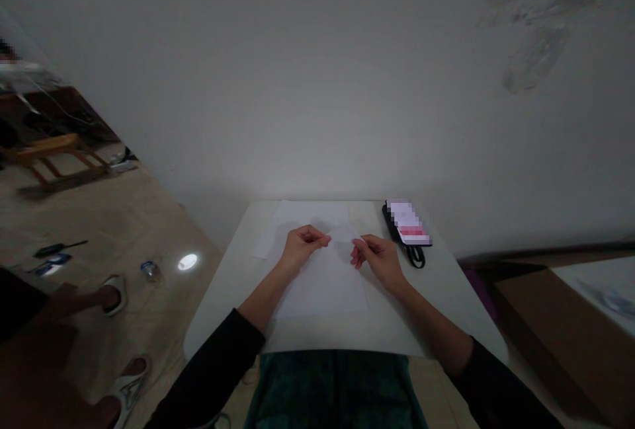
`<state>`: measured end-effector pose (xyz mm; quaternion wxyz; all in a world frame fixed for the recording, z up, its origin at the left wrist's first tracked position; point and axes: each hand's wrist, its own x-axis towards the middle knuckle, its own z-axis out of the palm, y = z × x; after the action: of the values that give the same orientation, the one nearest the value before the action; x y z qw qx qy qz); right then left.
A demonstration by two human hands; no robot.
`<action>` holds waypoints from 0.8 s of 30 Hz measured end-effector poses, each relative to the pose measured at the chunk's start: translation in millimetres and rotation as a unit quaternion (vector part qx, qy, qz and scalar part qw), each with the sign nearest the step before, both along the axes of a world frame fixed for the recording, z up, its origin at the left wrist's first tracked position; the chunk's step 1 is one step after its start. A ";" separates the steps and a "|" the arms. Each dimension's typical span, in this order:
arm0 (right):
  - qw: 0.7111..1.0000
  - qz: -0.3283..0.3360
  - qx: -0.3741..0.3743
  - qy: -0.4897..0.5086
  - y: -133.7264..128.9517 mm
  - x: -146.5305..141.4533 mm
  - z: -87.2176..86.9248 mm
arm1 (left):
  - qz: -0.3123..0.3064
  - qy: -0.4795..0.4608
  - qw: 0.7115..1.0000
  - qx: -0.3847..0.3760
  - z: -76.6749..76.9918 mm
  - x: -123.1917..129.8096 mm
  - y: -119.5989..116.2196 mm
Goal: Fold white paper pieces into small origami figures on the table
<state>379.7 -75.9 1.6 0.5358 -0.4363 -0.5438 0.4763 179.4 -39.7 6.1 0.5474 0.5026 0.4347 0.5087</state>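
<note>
A white sheet of paper point(322, 290) is in front of me on the small white table, its upper part between my two hands. My left hand point(303, 247) is closed, thumb and forefinger pinched at the upper left part of the sheet. On the other side, my right hand point(381, 260) pinches near the upper right edge, the other fingers curled below. Dim light blurs the exact contact at the fingertips. Behind the hands, more white paper point(297, 212) lies flat toward the back of the table, partly covered by the left hand and the nearer sheet.
A phone point(407, 223) with a lit screen rests on a black case with a strap at the table's point(233, 297) back right. A wall point(317, 85) stands behind. Another person's legs and sandals point(116, 293), a bottle point(149, 271) and a wooden stool point(54, 148) are at left; a cardboard box point(550, 323) is right.
</note>
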 end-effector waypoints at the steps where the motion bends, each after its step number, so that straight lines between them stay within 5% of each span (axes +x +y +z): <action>1: 1.000 0.003 -0.003 0.005 0.2 -1.2 0.1 | 0.008 -0.016 1.000 0.003 -0.6 1.7 -0.2; 8: 0.994 0.051 -0.065 0.070 2.1 -20.8 -4.8 | 0.068 -0.132 0.987 -0.055 -6.4 16.4 -1.5; 16: 0.996 0.066 -0.051 0.021 9.2 -31.2 -21.7 | -0.017 -0.005 1.000 -0.006 -6.6 16.6 -5.2; 24: 0.997 0.066 -0.030 0.005 11.5 -31.4 -27.1 | -0.028 0.002 0.999 0.024 -7.4 19.7 -6.1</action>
<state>348.3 -64.4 -25.6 0.4927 -0.4133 -0.5540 0.5287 199.2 -45.8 -1.3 0.5489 0.5283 0.4090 0.5023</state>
